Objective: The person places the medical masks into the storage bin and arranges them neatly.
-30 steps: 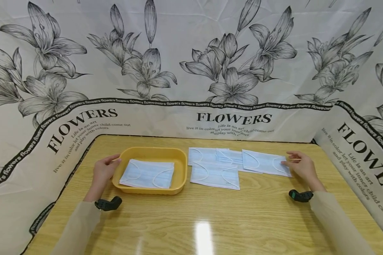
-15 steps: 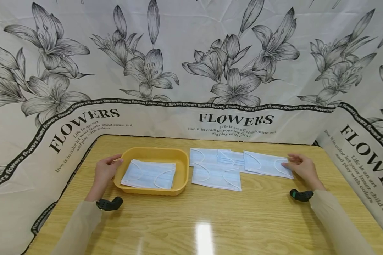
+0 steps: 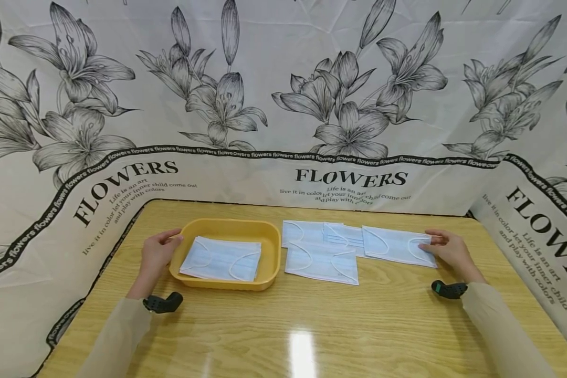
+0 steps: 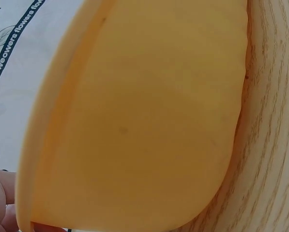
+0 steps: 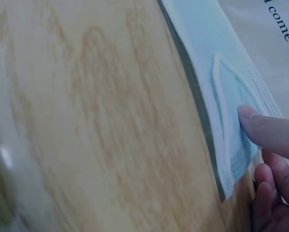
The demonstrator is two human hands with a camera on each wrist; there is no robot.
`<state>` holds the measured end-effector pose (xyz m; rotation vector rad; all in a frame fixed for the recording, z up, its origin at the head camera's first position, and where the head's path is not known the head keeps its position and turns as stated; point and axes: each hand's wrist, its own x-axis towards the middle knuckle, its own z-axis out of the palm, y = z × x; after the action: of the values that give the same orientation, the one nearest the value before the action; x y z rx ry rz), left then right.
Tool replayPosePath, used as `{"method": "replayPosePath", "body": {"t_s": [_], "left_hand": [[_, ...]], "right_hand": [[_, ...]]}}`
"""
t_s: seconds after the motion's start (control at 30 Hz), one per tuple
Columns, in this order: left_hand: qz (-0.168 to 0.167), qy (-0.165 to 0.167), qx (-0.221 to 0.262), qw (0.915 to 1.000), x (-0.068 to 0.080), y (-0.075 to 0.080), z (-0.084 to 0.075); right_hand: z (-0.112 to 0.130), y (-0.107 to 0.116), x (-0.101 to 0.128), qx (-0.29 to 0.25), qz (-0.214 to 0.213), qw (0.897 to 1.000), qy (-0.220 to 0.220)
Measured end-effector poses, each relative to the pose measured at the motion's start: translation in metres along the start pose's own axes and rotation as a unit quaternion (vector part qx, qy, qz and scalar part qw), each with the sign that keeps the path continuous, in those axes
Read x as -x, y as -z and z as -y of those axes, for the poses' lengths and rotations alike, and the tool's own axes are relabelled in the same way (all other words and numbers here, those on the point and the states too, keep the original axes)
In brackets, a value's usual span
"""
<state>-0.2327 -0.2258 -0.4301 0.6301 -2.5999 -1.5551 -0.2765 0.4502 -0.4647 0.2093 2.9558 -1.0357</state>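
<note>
Nearest us, our left hand [image 3: 155,255] grips the yellow tray's [image 3: 270,265] left rim; only the left wrist view shows the tray wall [image 4: 134,125] close up. Our right hand [image 3: 449,250] pinches the rightmost mask [image 3: 397,245]; the right wrist view shows the thumb [image 5: 270,130] on top. Farther left lie more masks [image 3: 320,260].

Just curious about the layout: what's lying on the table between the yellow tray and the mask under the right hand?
In the head view, overlapping blue masks lie between the yellow tray and the rightmost mask.
</note>
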Motion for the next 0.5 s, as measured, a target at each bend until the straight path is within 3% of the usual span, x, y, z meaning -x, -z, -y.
{"method": "replayPosePath", "body": {"t_s": [0.13,0.5], "left_hand": [[-0.005,-0.009,-0.009,0.9999,0.0,0.0,0.0],[-0.003,-0.012,-0.007,0.9999,0.001,0.0,0.0]], "right_hand": [[0.001,0.002,0.001,0.019,0.002,1.0,0.012],[-0.002,0.01,0.008,0.008,0.021,1.0,0.018]]}}
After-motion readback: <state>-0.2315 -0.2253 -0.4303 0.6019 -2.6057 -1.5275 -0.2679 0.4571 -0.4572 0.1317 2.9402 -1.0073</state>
